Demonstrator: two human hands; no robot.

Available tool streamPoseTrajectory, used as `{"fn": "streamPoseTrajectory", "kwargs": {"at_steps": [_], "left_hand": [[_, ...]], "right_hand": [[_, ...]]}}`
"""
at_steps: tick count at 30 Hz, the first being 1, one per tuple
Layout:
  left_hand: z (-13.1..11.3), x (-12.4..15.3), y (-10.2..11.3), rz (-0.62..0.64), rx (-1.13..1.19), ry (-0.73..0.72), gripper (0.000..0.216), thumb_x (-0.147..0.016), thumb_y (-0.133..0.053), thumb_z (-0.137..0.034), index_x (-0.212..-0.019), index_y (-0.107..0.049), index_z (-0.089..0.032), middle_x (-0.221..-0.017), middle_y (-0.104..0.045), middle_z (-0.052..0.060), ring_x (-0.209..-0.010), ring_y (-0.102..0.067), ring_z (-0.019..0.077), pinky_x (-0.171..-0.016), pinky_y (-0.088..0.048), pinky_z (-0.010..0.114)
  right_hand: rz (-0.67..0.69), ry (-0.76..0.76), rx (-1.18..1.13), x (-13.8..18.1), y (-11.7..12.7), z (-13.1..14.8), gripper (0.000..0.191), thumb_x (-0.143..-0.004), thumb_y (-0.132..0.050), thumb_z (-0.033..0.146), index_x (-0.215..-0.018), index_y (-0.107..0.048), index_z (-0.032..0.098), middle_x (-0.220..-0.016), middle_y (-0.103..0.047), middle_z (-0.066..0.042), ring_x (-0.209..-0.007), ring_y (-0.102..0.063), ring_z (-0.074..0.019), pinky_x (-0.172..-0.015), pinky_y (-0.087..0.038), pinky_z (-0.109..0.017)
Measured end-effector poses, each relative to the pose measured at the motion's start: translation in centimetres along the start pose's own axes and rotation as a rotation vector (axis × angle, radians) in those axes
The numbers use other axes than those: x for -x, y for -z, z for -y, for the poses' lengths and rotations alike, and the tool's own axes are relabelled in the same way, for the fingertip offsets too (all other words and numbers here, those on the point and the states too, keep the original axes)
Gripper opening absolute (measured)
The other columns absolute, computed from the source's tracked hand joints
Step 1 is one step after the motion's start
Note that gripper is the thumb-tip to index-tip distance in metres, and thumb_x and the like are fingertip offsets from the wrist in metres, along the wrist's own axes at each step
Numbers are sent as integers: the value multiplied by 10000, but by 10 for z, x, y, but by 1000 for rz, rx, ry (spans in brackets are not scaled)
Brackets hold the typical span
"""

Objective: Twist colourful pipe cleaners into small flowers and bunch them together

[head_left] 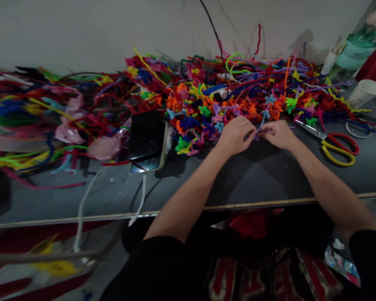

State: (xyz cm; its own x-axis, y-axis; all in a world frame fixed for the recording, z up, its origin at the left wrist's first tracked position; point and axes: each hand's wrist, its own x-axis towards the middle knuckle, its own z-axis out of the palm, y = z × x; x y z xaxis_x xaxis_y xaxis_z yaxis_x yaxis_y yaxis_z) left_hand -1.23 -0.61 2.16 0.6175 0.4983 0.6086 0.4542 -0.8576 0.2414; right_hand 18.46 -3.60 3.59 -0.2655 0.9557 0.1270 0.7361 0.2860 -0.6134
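My left hand (236,134) and my right hand (278,133) rest side by side on the dark grey table (253,179), fingers curled in a pinch. Between them they hold a short purple pipe cleaner (262,130), each hand gripping one end. Just beyond my knuckles lies a big heap of coloured pipe cleaner flowers (213,104) and loose straight stems.
A phone (148,142) with white cables lies left of my hands. Red-and-yellow scissors (338,147) lie to the right, a white paper cup (365,93) and a green bottle (357,48) behind them. More pipe cleaners and pink pieces (69,121) cover the left side. A white wall stands behind.
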Motion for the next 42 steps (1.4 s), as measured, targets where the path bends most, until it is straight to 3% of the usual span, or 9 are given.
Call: {"fn": "streamPoseTrajectory", "kwargs": {"at_steps": [5,8,14,18,22,29,36,39,42], "left_hand": [[-8,0,-12,-51,115,401,151,-796,-598,-186,-646,-584,-176,-680,-652,27,-724,-587,167,-755,-486,327],[-8,1,-15,-44,205,508,121,-802,-607,-206,-690,-643,-176,-724,-691,34,-740,-615,170,-739,-490,313],[2,-1,-21,-75,545,587,159,-880,-605,-260,-889,-747,-188,-964,-772,52,-908,-690,175,-845,-527,308],[4,0,-23,-69,683,604,173,-822,-694,-259,-953,-751,-161,-975,-773,71,-900,-706,171,-854,-544,306],[2,1,-24,-99,670,630,161,-802,-719,-272,-903,-748,-149,-898,-769,63,-820,-696,158,-799,-547,293],[7,0,-29,-147,658,699,150,-831,-684,-269,-910,-775,-179,-896,-782,47,-794,-699,160,-766,-552,292],[4,1,-30,-100,791,669,206,-832,-672,-245,-995,-768,-161,-903,-775,62,-671,-666,129,-726,-573,305],[6,1,-32,-68,890,652,194,-834,-671,-223,-1001,-733,-147,-919,-764,68,-684,-666,116,-711,-576,286],[10,1,-35,-114,916,718,157,-850,-662,-228,-980,-687,-142,-857,-750,65,-666,-665,110,-625,-551,243]], "right_hand": [[-112,18,347,8,-10,16,276,-872,-542,276,-969,-776,166,-770,-725,-71,-699,-611,-180,-635,-349,-288],[-126,-15,353,7,-15,16,285,-874,-537,302,-952,-778,172,-769,-735,-80,-704,-626,-196,-630,-359,-294],[-223,-137,-26,-1,-10,3,345,-832,-623,453,-749,-748,143,-585,-638,-30,-556,-534,-129,-594,-367,-269],[-232,-153,-164,-3,-11,-2,501,-794,-627,616,-718,-730,132,-570,-603,-21,-541,-477,-109,-566,-332,-268],[-173,-105,-257,-4,-12,-4,567,-807,-579,674,-755,-742,133,-613,-624,-28,-569,-489,-115,-579,-344,-269],[-276,-136,31,-1,-12,-3,384,-904,-562,495,-874,-772,175,-744,-712,-59,-661,-592,-165,-662,-397,-294],[-390,-224,242,2,-6,-6,445,-911,-542,562,-881,-780,187,-773,-729,-94,-728,-641,-219,-674,-417,-320],[-425,-197,166,2,-4,-6,408,-898,-573,544,-862,-763,184,-795,-728,-87,-742,-648,-214,-704,-443,-330],[-351,-137,-159,-1,-5,-8,360,-879,-604,517,-889,-728,180,-783,-713,-55,-636,-623,-157,-643,-474,-302]]}}
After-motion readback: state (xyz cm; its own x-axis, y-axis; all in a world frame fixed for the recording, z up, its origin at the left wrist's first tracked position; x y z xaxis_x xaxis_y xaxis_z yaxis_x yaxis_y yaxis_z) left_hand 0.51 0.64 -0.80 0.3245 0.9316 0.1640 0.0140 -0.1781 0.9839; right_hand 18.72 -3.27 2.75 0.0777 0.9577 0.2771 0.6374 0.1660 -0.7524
